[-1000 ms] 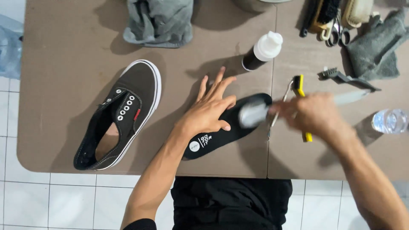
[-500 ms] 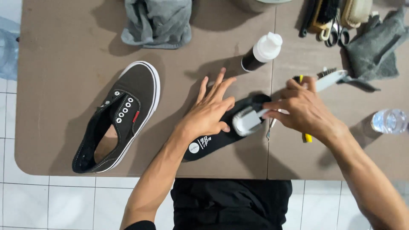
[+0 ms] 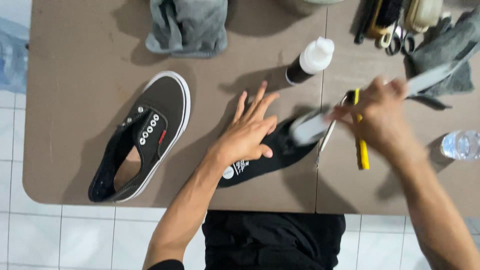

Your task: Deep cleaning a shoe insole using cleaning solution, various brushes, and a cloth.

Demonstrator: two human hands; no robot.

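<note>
A black insole (image 3: pixel 280 150) lies on the brown table (image 3: pixel 85 65), its heel toward me. My left hand (image 3: pixel 247 132) presses flat on its middle, fingers spread. My right hand (image 3: pixel 382 112) grips a long pale-handled brush (image 3: pixel 312 127), blurred by motion, with its head over the insole's toe end. A black low-top shoe with a white sole (image 3: pixel 142 135) rests to the left, lace-less and apart from both hands.
A dark bottle with a white cap (image 3: pixel 311 60) stands behind the insole. A yellow-handled brush (image 3: pixel 361 145) lies under my right hand. Grey cloths (image 3: pixel 187 25) (image 3: pixel 440 47), more brushes and scissors (image 3: pixel 395 20) sit at the back. A clear water bottle (image 3: pixel 460 145) lies at the right edge.
My right hand has swept the brush back and forth over the insole's toe end and now sits slightly farther right. My left hand stays pressed on the insole.
</note>
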